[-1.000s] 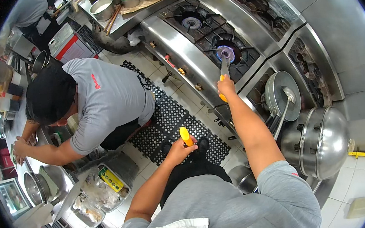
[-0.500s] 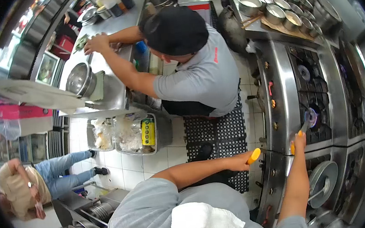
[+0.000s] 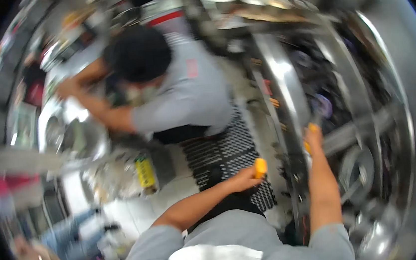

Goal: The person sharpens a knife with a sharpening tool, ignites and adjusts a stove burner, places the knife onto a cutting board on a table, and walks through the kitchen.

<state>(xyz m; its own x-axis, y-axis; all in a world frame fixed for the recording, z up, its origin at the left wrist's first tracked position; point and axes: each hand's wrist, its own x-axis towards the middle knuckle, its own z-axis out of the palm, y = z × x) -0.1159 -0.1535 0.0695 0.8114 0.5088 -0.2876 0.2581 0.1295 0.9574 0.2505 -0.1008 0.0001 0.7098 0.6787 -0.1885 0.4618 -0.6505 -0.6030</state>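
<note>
On the stove point(image 3: 282, 67), a four-o'clock pan point(image 3: 350, 169) is holding a ladle point(image 3: 363, 177); the left grip point(image 3: 245, 178) is clasping a yellow handle point(image 3: 260, 167), the right grip point(image 3: 316, 141) a yellow-handled utensil point(image 3: 313, 128).

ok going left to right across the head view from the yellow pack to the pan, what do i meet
Yellow pack, left hand, the yellow handle it holds, right hand, pan.

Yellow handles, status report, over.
Left grip closed on yellow handle. Right grip closed on second yellow handle, near lit burner. Pan beside right forearm.
</note>
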